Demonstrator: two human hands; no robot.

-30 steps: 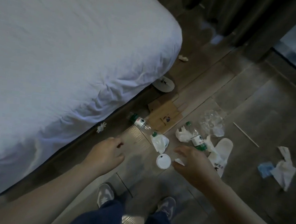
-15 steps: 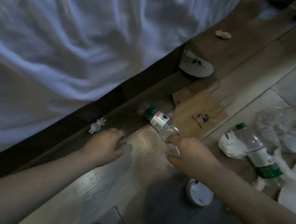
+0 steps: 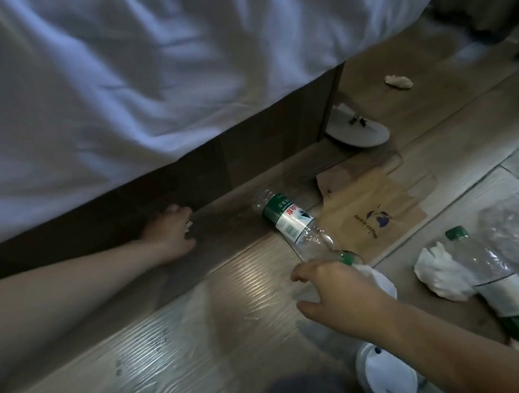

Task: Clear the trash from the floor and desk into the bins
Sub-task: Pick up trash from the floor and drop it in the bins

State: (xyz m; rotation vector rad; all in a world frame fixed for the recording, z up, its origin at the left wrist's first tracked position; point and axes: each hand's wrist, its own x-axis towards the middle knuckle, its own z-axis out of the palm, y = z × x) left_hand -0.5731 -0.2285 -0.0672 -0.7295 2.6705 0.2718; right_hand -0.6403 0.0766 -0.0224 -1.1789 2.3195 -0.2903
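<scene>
Floor (image 3: 238,311) beside bed (image 3: 137,80): outstretched left hand (image 3: 169,236) pinches white scrap (image 3: 189,225); right hand (image 3: 340,294) grips crumpled wrapper (image 3: 381,283)

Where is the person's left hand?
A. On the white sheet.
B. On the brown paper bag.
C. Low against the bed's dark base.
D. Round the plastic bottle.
C: the left hand sits low against the bed base, fingers curled round a small white scrap, well apart from the plastic bottle.
</scene>
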